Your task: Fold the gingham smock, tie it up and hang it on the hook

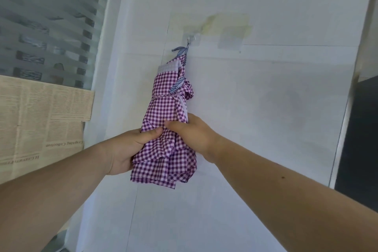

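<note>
The purple-and-white gingham smock [167, 106] is folded into a long bundle with a strap tied round its middle. It hangs by a blue loop from a small clear hook [189, 39] stuck on the white wall. My left hand [128, 149] grips the bundle's lower left side, thumb pressed into the cloth. My right hand [193, 135] holds the lower right side, its fingers hidden behind the fabric. The two thumbs almost meet on the front of the bundle.
A white wall [266, 98] fills the view, with tape patches [231, 40] right of the hook. A frosted, striped window [49, 26] is at left, with newspaper [41, 120] stuck below it. A dark panel [362, 139] stands at the right edge.
</note>
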